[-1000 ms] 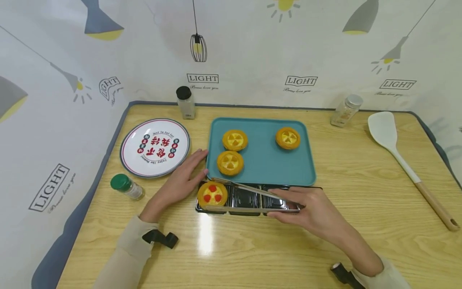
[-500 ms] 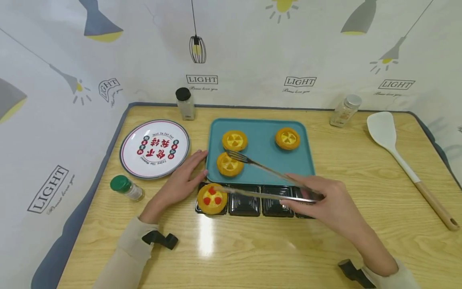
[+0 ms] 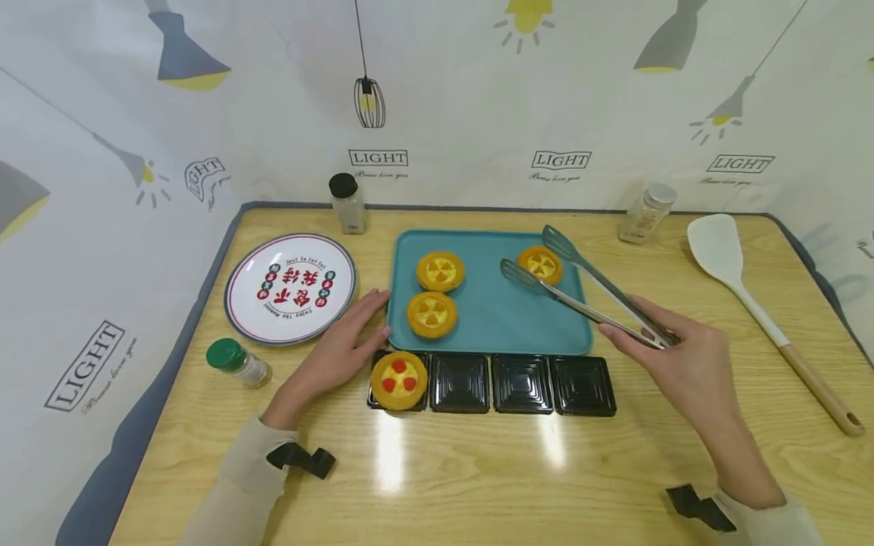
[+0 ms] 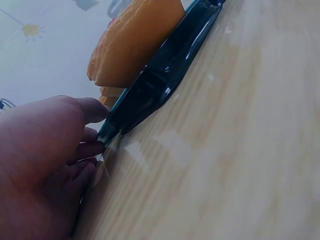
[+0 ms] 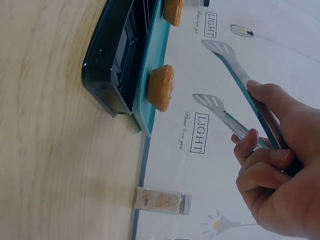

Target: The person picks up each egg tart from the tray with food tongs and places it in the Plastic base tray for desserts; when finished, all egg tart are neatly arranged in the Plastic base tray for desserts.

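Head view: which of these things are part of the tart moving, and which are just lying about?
In the job:
right hand holding open tongs
far-right tart between the tong tips
teal tray, two more tarts
black compartment tray, one red-dotted tart
left hand resting at the teal tray's edge

Lying about:
plate
spatula
three shakers

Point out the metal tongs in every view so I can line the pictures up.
Head: the tongs run from the right hand up and left, tips spread on either side of the right-hand tart on the teal tray.
Left wrist: not in it.
Right wrist: upper right, tongs held in the right hand, arms spread.
Shared landmark: the teal tray's edge.
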`<state>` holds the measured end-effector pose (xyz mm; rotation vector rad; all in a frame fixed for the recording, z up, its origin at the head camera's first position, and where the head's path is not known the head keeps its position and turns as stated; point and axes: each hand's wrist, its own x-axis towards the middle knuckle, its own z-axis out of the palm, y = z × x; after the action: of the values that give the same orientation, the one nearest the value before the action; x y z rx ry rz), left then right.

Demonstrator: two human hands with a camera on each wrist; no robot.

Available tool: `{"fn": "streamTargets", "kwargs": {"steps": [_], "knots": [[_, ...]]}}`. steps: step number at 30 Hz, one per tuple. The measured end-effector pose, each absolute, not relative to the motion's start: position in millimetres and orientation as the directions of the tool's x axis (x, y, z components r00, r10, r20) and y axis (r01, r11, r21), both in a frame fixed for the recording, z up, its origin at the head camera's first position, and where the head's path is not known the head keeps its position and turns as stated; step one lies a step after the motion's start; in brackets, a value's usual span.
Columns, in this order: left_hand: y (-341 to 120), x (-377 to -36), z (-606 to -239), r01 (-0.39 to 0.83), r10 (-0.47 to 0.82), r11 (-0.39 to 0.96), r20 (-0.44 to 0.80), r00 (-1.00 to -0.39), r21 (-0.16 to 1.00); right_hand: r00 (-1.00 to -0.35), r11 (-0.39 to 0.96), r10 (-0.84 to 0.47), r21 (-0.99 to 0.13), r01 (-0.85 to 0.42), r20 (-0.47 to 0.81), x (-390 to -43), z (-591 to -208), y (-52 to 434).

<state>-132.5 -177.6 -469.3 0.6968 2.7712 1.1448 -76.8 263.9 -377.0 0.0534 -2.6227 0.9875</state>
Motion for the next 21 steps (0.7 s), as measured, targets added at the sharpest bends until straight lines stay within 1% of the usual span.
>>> {"fn": "streamTargets", "kwargs": {"steps": [3, 11, 21], "knots": [[-178, -132, -471, 0.383, 0.428, 0.623, 0.112, -0.897, 0.683, -0.949, 0.775, 0.111, -0.623, -0.104, 0.296, -78, -380, 268], [-178, -133, -473, 0.375, 0.424, 0.627, 0.105, -0.900, 0.683, -0.949, 0.807, 0.127, -0.587, -0.071, 0.290, -81, -391, 275], [-178, -133, -473, 0.369, 0.422, 0.628, 0.099, -0.901, 0.685, -0.951, 0.828, 0.103, -0.555, -0.080, 0.291, -86, -398, 278]]}}
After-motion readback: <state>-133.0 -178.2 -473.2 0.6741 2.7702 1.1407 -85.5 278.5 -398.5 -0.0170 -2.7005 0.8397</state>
